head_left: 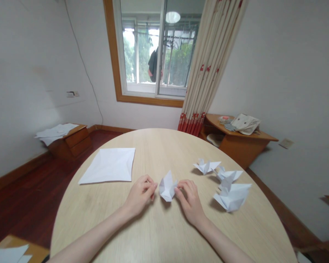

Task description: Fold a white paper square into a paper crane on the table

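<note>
A white folded paper crane (167, 188) is at the middle of the round table, between my two hands. My right hand (191, 201) pinches its right edge between thumb and fingers. On the other side, my left hand (140, 194) has its thumb and fingertips drawn together just left of the crane, with a small gap between them and the paper. Nothing shows in the left fingers. Several similar folded paper cranes, such as the nearest one (233, 197), stand in a cluster to the right of my right hand.
A stack of white paper sheets (108, 165) lies on the left of the round wooden table (153, 233). Behind it are a low drawer cabinet (76, 140) with papers on top and a corner desk (241, 146) bearing a cloth bag (245, 123). A curtain (208, 62) hangs beside the window.
</note>
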Demonstrator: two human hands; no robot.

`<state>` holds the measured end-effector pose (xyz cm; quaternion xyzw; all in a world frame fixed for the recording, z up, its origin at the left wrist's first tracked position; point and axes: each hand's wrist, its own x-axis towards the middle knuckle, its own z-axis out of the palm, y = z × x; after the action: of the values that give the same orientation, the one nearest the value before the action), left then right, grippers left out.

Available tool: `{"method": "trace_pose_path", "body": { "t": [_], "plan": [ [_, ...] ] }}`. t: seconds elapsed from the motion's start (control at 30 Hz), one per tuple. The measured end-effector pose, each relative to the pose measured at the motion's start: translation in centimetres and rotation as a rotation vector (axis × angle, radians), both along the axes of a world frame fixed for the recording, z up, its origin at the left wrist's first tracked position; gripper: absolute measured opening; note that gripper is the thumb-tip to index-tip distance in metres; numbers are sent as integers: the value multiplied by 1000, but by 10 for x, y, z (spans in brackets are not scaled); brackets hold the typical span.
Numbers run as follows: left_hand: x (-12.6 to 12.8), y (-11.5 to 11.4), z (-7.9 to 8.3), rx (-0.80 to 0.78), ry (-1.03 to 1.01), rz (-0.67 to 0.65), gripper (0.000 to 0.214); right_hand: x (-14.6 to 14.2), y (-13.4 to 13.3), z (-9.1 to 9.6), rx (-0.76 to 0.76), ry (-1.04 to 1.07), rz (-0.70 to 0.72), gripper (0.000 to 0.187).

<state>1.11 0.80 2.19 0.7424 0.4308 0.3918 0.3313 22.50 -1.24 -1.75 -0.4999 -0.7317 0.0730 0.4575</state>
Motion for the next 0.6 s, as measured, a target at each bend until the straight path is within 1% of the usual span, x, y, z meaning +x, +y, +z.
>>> {"method": "trace_pose_path", "body": {
  "t": [0.07,0.13,0.2,0.3,0.37,0.43,0.53,0.6],
  "plan": [
    [-1,4,-4,22,-17,30,41,1,1,1,-24,40,22,17],
    [-2,8,-7,47,-19,42,27,1,1,2,-38,67,44,19],
    [-3,10,-10,56,-8,27,17,0,2,2,-41,81,66,20],
    [-3,10,-12,65,2,-17,13,-1,1,2,-40,87,90,21],
    [-3,9,-15,85,0,-37,14,-1,1,2,-40,86,104,20],
    [-3,9,-18,112,2,-52,19,-1,1,3,-36,83,117,19],
    [-4,10,-22,173,14,-81,35,-1,0,3,-34,76,132,19],
    [-6,9,-22,247,39,-118,44,-2,0,4,-33,70,139,19]
  ]
}}
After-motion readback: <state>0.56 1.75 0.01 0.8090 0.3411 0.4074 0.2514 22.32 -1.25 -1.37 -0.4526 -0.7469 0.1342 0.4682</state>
